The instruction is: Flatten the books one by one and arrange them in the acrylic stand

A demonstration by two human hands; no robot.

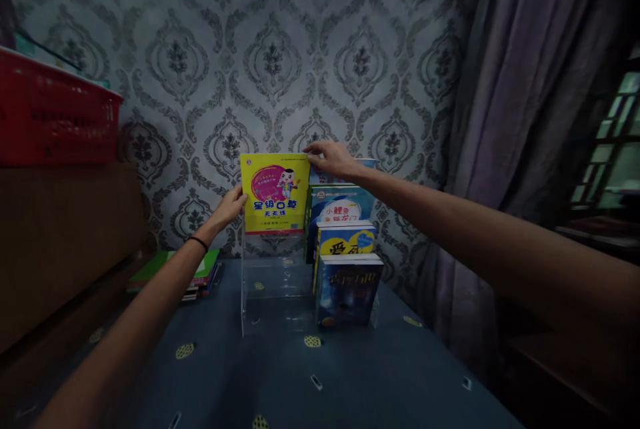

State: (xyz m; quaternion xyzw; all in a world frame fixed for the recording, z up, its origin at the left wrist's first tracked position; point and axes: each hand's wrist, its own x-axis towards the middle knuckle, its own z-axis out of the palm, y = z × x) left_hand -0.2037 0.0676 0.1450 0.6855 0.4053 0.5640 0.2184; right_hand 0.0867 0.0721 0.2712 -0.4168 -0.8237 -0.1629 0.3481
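A yellow workbook (273,219) with a pink circle and a cartoon figure stands upright at the upper left of a clear tiered book stand (275,287). My left hand (233,207) grips its left edge. At its top right corner is my right hand (331,158), fingers closed on that corner. Right of the workbook, the stand's tiers hold a blue book (345,205), a yellow-and-blue book (340,241) and, lowest in front, a dark blue book (350,292). My right hand and forearm partly cover the book at the top back.
A pile of books (200,265) with a green cover lies on the dark patterned tablecloth (240,375) at left. Beyond it stands a cardboard box (65,229) with a red basket (55,112) on top. A curtain (510,115) hangs at right, before the papered wall (273,55).
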